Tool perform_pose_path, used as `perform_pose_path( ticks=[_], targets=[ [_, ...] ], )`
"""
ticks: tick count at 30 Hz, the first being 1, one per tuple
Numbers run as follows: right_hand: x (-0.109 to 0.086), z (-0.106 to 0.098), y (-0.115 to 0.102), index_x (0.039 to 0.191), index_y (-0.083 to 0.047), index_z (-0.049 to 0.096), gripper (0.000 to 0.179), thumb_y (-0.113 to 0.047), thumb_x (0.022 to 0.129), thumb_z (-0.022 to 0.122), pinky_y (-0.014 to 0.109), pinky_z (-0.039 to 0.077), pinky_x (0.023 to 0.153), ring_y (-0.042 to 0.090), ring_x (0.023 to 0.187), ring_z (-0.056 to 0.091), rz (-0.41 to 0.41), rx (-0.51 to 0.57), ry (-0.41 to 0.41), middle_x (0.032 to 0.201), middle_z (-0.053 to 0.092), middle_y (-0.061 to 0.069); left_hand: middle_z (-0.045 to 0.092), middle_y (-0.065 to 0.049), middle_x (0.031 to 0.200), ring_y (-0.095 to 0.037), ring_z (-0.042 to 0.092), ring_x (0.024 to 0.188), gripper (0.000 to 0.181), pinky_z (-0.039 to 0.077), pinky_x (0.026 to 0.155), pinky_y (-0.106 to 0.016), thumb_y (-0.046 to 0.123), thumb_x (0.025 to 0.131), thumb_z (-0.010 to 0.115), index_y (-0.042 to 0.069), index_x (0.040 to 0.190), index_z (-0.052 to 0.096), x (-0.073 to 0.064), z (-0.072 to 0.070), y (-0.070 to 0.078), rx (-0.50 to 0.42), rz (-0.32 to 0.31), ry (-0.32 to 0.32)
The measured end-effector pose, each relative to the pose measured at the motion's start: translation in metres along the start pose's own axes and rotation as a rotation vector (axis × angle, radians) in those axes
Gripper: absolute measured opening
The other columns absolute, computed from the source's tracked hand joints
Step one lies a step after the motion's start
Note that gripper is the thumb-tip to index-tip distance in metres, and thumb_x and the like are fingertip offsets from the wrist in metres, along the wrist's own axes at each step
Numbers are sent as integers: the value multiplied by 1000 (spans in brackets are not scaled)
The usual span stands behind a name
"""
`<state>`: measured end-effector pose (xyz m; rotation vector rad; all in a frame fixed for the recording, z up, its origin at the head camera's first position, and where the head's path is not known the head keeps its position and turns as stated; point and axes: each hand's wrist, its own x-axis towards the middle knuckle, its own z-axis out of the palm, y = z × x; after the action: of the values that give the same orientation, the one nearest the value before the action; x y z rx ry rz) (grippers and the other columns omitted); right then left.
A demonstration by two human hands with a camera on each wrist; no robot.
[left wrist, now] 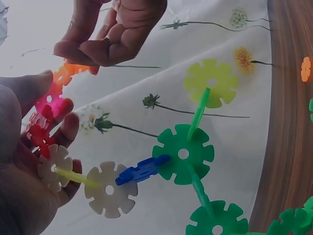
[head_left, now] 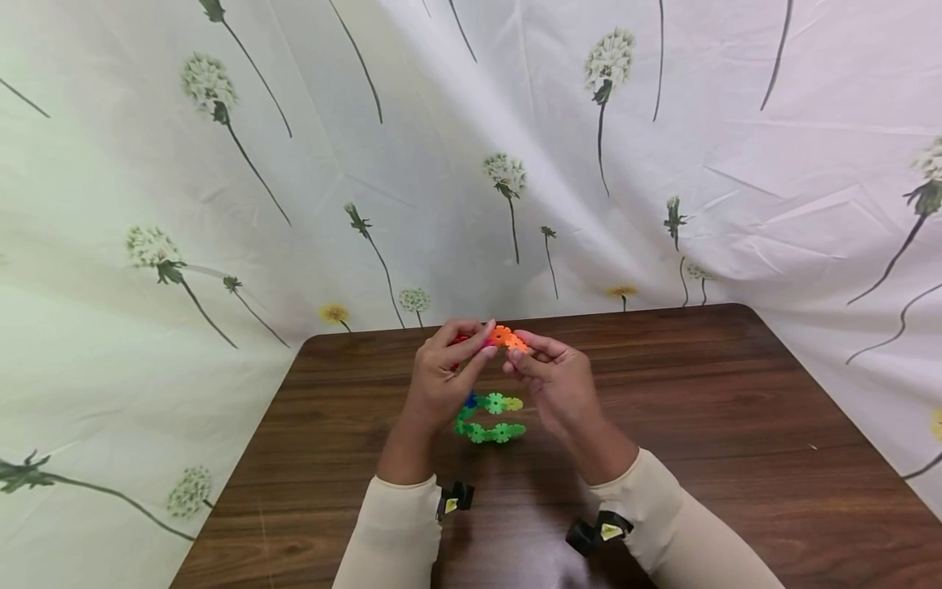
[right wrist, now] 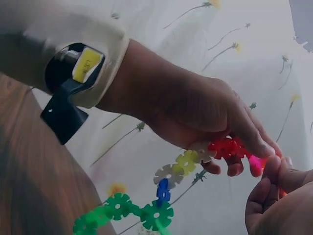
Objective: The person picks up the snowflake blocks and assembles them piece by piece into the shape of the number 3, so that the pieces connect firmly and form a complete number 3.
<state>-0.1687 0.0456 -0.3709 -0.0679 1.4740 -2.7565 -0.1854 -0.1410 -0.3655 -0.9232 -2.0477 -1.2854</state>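
Observation:
A chain of slotted plastic flower discs hangs from both raised hands. My left hand (head_left: 430,380) grips it around the pink disc (left wrist: 49,99) and the red discs (left wrist: 40,132). With fingertips and thumb, my right hand (head_left: 561,384) pinches the orange disc (head_left: 518,343) at the chain's end, next to another orange disc (head_left: 501,334). Below the left hand the chain runs through white discs (left wrist: 110,190), a blue disc (left wrist: 143,169) and green discs (left wrist: 183,154). A yellow disc (left wrist: 210,81) sits on a green one branching off. The right fingers partly hide the end disc.
A dark wooden table (head_left: 331,425) lies under the hands. A loose orange disc (left wrist: 306,69) is on it at the edge of the left wrist view. Behind the table hangs a white cloth (head_left: 441,204) with a dandelion print. Each sleeve carries a strapped black camera (head_left: 589,536).

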Motion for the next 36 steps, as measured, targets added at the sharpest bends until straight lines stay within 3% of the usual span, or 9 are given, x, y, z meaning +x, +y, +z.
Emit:
perform_pose_path(
  ticks=[10,13,19,24,36],
  targets=[
    [1,0,-4,132,6,73,30,10,104,64,24,65,79,11,74,76,35,-2,-10,91,80,1,72,-19,117,-24,60,90,34,53,72,-19,-2,96,79,-3,129,76,-1,1,0,8,35,11],
    [2,-1,-5,119,-3,79,27,11,105,61,23,65,78,10,73,76,45,19,-37,89,80,0,72,-20,115,-26,61,91,33,54,73,-21,-3,95,79,-4,128,77,-2,1,0,13,55,16],
    [4,-4,-6,99,-19,83,43,12,108,54,22,64,77,8,73,75,59,57,-111,85,80,-2,72,-20,114,-26,62,91,35,55,74,-22,-6,93,80,-4,127,77,-1,0,1,19,106,22],
    [5,-7,-6,100,-19,84,45,11,109,51,22,64,77,7,74,75,64,82,-166,86,80,-3,71,-20,115,-25,61,90,35,54,74,-22,-8,92,79,-5,128,77,-1,1,0,13,125,22],
    [10,-17,-1,104,-17,86,43,10,109,52,22,64,78,8,76,76,72,136,-263,87,81,-2,71,-19,114,-24,59,87,34,55,71,-25,-6,95,78,-6,129,76,-2,1,-3,-9,97,-4]
  ],
)
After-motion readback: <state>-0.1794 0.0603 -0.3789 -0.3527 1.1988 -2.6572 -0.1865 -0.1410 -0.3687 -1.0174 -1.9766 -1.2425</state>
